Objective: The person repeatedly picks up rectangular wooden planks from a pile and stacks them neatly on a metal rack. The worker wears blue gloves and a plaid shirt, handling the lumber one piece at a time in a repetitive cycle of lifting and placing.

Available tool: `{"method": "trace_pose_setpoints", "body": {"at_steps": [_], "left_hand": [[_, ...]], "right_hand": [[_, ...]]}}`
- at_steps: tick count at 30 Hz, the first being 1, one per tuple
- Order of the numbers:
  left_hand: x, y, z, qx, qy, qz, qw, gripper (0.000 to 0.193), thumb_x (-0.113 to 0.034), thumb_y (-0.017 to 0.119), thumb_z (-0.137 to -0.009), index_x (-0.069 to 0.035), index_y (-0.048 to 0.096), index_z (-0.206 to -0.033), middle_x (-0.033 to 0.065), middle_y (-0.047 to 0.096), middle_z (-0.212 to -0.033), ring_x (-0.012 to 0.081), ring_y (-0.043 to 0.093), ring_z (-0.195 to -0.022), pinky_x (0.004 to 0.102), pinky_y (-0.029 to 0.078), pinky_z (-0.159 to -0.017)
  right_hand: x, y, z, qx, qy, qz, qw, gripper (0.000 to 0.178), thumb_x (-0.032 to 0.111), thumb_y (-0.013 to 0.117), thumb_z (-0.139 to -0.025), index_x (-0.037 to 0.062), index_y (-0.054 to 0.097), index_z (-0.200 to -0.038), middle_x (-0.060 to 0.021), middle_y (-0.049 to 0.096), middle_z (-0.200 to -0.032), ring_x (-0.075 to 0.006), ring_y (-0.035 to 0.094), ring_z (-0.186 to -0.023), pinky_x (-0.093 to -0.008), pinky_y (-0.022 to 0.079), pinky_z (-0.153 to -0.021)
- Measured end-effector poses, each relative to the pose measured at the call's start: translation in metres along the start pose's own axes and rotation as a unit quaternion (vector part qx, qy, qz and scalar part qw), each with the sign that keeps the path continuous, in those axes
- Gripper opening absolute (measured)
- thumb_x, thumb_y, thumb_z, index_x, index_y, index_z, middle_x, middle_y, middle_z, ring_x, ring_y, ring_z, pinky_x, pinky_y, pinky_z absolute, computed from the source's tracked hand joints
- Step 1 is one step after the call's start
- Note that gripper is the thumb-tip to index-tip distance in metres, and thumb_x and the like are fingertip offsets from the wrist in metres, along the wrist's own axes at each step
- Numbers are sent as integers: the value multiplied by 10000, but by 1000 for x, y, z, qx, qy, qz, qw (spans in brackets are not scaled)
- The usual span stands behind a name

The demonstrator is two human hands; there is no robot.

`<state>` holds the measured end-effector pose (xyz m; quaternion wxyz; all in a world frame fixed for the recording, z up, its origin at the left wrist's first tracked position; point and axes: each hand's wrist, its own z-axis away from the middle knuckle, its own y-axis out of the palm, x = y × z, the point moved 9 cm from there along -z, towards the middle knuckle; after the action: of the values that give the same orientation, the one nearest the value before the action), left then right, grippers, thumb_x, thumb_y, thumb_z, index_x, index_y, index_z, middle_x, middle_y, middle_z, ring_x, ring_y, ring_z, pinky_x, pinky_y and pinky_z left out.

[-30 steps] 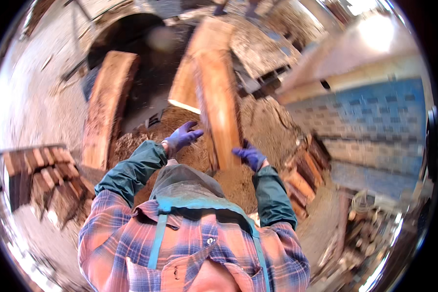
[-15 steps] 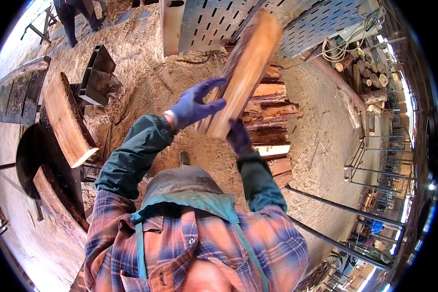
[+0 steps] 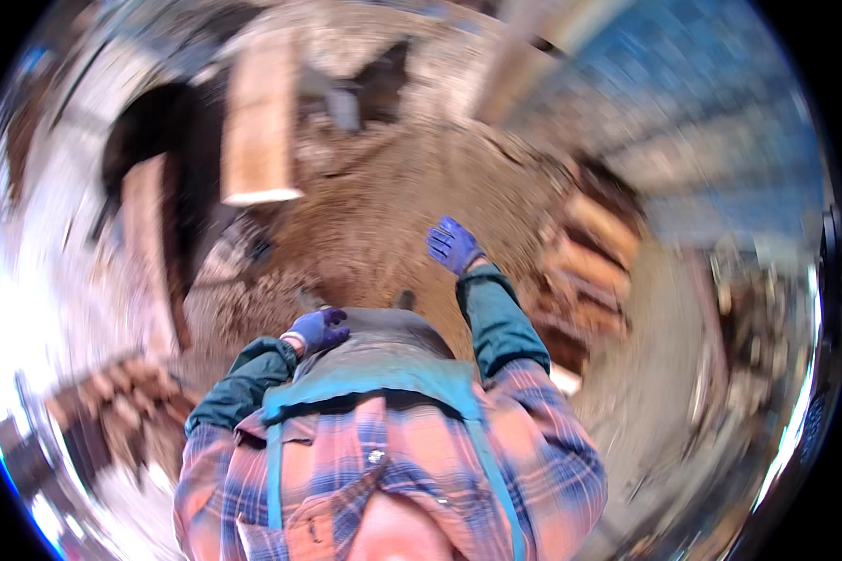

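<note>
Both hands wear purple gloves and hold nothing. My right hand (image 3: pixel 454 245) is out in front of my body over the sawdust-covered ground, its fingers spread. Close to my apron (image 3: pixel 374 379), my left hand (image 3: pixel 318 329) hangs with loosely bent fingers. Right of my right hand, apart from it, lies a stack of split wood pieces (image 3: pixel 589 252), blurred by motion. Ahead and to the left, a long pale wood slab (image 3: pixel 260 131) rests on a dark machine bed. A second bark-edged slab (image 3: pixel 150 248) leans further left.
A dark round disc (image 3: pixel 145 136) stands by the slabs. A pile of wood pieces (image 3: pixel 126 402) is at the lower left. A bluish metal panel (image 3: pixel 720 122) stands at the far right, with more logs (image 3: pixel 758 327) below it.
The wood slab that both hands held is out of them. My hands have come apart and lowered, the left one back to the apron. The view has turned left and is smeared.
</note>
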<state>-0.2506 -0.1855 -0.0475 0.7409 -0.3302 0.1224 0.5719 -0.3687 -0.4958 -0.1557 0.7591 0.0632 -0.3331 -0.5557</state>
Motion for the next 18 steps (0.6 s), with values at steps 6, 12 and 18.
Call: {"method": "trace_pose_setpoints", "body": {"at_steps": [6, 12, 18], "left_hand": [[45, -57, 47, -118, 18, 78, 990, 485, -382, 605, -830, -79, 559, -1206, 155, 623, -1120, 310, 588, -1050, 365, 459, -901], [92, -103, 62, -185, 114, 320, 922, 480, -334, 646, -836, -62, 551, -1220, 125, 583, -1212, 221, 562, -1096, 314, 435, -939], [193, -223, 62, -360, 100, 547, 749, 455, -285, 621, -875, -23, 512, -1231, 77, 617, -1014, 138, 592, -906, 265, 483, -799]], "right_hand": [[4, 266, -76, 91, -51, 195, 975, 677, 535, 596, -812, 205, 386, -1365, -105, 500, -1290, -264, 499, -1141, -473, 364, -973], [-12, 363, -110, 79, -180, 208, 958, 692, 457, 673, -788, 124, 409, -1334, -89, 546, -1217, -243, 569, -1040, -388, 489, -829], [-117, 372, 12, 136, -52, 256, 956, 662, 374, 637, -844, -5, 392, -1328, -116, 517, -1265, -222, 536, -1097, -353, 435, -960]]}}
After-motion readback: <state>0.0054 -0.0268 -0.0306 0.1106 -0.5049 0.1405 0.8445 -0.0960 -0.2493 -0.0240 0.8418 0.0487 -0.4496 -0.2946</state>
